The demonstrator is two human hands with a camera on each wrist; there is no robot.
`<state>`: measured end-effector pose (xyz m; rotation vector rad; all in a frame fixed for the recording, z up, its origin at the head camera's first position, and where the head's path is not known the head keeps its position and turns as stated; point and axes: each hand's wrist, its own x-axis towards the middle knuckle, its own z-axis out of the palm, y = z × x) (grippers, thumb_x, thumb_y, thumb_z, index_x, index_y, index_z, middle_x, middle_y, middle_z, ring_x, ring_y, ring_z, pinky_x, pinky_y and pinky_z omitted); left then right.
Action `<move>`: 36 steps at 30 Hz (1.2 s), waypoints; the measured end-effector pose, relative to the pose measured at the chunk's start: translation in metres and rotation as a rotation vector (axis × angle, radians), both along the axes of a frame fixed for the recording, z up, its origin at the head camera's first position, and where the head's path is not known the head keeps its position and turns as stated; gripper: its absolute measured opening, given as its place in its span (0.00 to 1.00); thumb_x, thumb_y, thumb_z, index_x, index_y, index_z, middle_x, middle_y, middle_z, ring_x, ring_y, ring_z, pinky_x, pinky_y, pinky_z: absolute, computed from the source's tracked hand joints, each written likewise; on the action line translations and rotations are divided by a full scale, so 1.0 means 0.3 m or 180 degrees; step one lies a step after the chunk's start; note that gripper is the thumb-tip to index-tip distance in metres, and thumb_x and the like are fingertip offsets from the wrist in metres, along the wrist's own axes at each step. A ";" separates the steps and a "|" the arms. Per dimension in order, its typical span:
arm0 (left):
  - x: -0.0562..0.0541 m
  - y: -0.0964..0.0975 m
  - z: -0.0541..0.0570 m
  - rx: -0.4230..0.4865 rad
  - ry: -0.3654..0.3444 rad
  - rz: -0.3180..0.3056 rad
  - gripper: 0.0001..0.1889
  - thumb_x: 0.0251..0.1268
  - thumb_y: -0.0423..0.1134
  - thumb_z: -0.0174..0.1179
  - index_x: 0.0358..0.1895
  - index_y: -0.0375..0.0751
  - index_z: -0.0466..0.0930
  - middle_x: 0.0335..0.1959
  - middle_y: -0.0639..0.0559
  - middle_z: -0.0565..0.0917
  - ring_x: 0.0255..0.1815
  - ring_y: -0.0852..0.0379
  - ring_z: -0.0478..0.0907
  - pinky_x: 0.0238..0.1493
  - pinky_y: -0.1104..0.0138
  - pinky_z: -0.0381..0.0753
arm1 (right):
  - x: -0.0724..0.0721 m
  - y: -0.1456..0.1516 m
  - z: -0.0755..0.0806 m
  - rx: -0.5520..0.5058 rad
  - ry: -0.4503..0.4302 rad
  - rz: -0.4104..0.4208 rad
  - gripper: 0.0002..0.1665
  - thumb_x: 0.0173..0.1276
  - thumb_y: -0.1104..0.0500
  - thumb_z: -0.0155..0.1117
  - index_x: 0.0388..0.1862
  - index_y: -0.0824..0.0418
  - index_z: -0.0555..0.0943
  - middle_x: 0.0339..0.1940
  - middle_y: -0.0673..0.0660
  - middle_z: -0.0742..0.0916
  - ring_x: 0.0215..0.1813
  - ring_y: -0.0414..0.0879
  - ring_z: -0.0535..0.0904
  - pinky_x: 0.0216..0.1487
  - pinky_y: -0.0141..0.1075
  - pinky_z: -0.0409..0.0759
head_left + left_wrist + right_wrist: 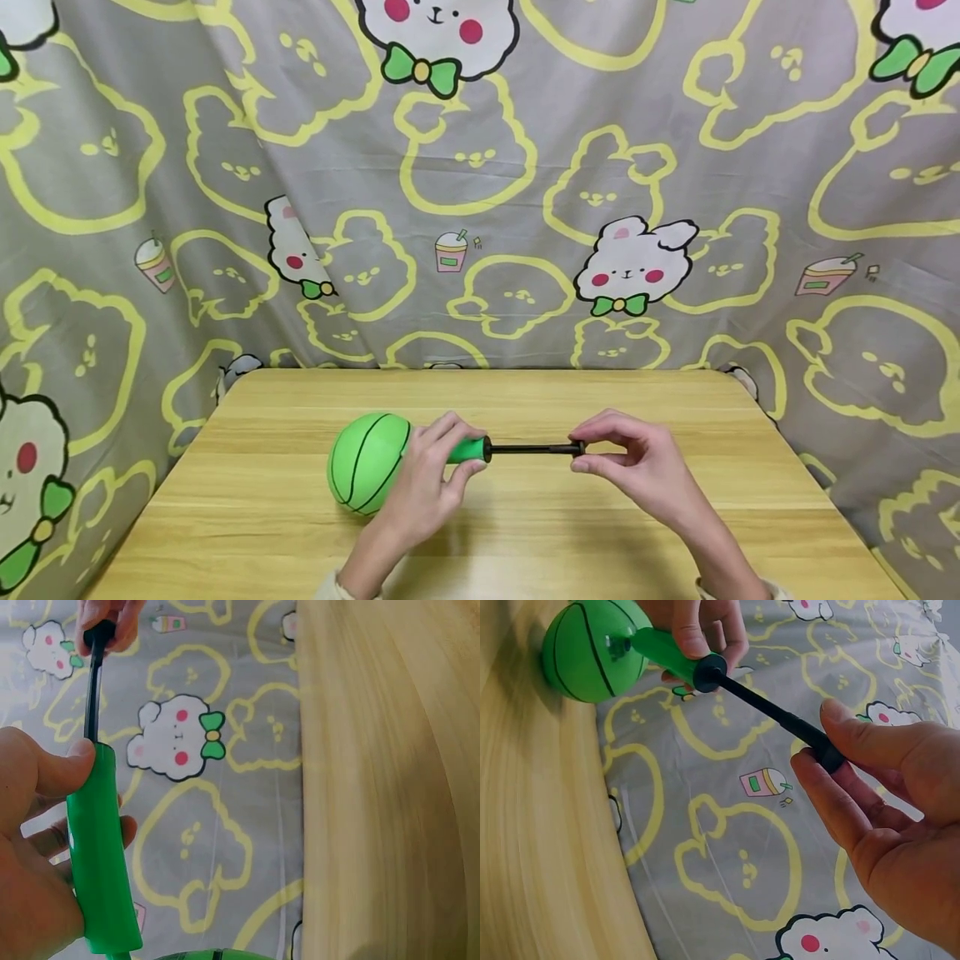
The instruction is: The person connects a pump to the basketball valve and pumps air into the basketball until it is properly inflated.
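A green ball (pixel 366 463) with black seam lines is joined to the tip of a green hand pump (pixel 660 654). My left hand (pixel 431 477) grips the pump's green barrel (pixel 103 855), thumb along one side and fingers round the other. From the barrel's end a black rod (pixel 529 449) stands well out. My right hand (pixel 637 454) pinches the black knob (pixel 826 755) at the rod's far end between thumb and fingers. Ball, barrel and rod lie roughly in one line from left to right. In the left wrist view only the ball's top edge shows.
The wooden table (pixel 525 533) lies under both hands, its back edge against a grey curtain (pixel 517 167) printed with yellow outlines and white rabbits. The curtain also hangs along the left and right sides.
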<state>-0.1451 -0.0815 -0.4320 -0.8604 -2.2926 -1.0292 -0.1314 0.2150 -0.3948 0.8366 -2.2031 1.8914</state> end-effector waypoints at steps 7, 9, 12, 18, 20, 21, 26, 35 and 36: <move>0.013 0.018 0.000 -0.0044 -0.0043 -0.0009 0.12 0.63 0.42 0.70 0.48 0.47 0.84 0.41 0.62 0.78 0.39 0.68 0.75 0.49 0.59 0.68 | -0.004 -0.030 -0.022 -0.0084 0.0038 0.0025 0.17 0.57 0.74 0.76 0.46 0.65 0.87 0.45 0.60 0.87 0.47 0.49 0.86 0.42 0.46 0.86; 0.015 0.020 -0.001 -0.0042 -0.0025 -0.0001 0.12 0.62 0.42 0.70 0.48 0.47 0.84 0.40 0.62 0.77 0.39 0.67 0.75 0.48 0.59 0.68 | -0.005 -0.045 -0.033 -0.0132 0.0055 0.0032 0.17 0.57 0.74 0.76 0.45 0.65 0.87 0.44 0.60 0.88 0.47 0.49 0.86 0.42 0.47 0.86; 0.019 0.021 -0.002 -0.0047 -0.0017 -0.0014 0.13 0.61 0.41 0.71 0.48 0.46 0.84 0.40 0.62 0.77 0.40 0.67 0.75 0.48 0.59 0.68 | -0.006 -0.070 -0.050 -0.0220 0.0066 0.0055 0.17 0.56 0.75 0.76 0.45 0.66 0.87 0.44 0.61 0.88 0.47 0.50 0.87 0.42 0.47 0.85; 0.027 0.029 -0.005 -0.0074 -0.0043 -0.0050 0.13 0.61 0.41 0.71 0.48 0.47 0.83 0.40 0.63 0.77 0.40 0.67 0.75 0.48 0.59 0.68 | -0.004 -0.122 -0.073 -0.0323 0.0077 0.0094 0.17 0.57 0.74 0.75 0.46 0.67 0.87 0.43 0.65 0.87 0.47 0.50 0.87 0.42 0.47 0.86; 0.029 0.035 -0.007 -0.0063 -0.0063 -0.0074 0.13 0.61 0.40 0.70 0.48 0.47 0.83 0.40 0.63 0.76 0.40 0.67 0.75 0.48 0.59 0.68 | -0.002 -0.136 -0.079 -0.0336 0.0155 0.0101 0.17 0.58 0.75 0.75 0.47 0.68 0.87 0.43 0.64 0.87 0.47 0.51 0.87 0.41 0.47 0.86; 0.030 0.038 -0.009 -0.0056 -0.0068 -0.0089 0.13 0.61 0.40 0.71 0.48 0.47 0.83 0.40 0.63 0.76 0.40 0.68 0.75 0.48 0.59 0.68 | -0.001 -0.143 -0.082 -0.0336 0.0181 0.0091 0.17 0.58 0.75 0.75 0.47 0.68 0.87 0.43 0.64 0.87 0.47 0.50 0.87 0.41 0.46 0.86; 0.033 0.055 -0.015 -0.0044 -0.0049 -0.0165 0.14 0.59 0.37 0.72 0.48 0.45 0.84 0.41 0.62 0.77 0.40 0.67 0.75 0.48 0.59 0.67 | 0.004 -0.175 -0.101 -0.0323 0.0180 0.0031 0.17 0.57 0.74 0.76 0.47 0.67 0.87 0.42 0.61 0.88 0.46 0.49 0.87 0.41 0.45 0.86; 0.036 0.074 -0.015 -0.0109 0.0038 -0.0143 0.15 0.57 0.35 0.73 0.47 0.45 0.83 0.40 0.61 0.77 0.39 0.66 0.75 0.47 0.60 0.67 | 0.014 -0.195 -0.113 -0.0254 0.0092 -0.0041 0.16 0.59 0.71 0.76 0.47 0.65 0.87 0.44 0.59 0.88 0.48 0.50 0.86 0.43 0.44 0.86; 0.034 0.074 -0.015 -0.0112 0.0032 -0.0141 0.15 0.57 0.36 0.73 0.47 0.46 0.83 0.41 0.61 0.77 0.39 0.66 0.75 0.47 0.60 0.67 | 0.014 -0.192 -0.110 -0.0249 0.0093 -0.0015 0.16 0.60 0.71 0.75 0.47 0.65 0.87 0.44 0.60 0.87 0.49 0.50 0.86 0.43 0.44 0.86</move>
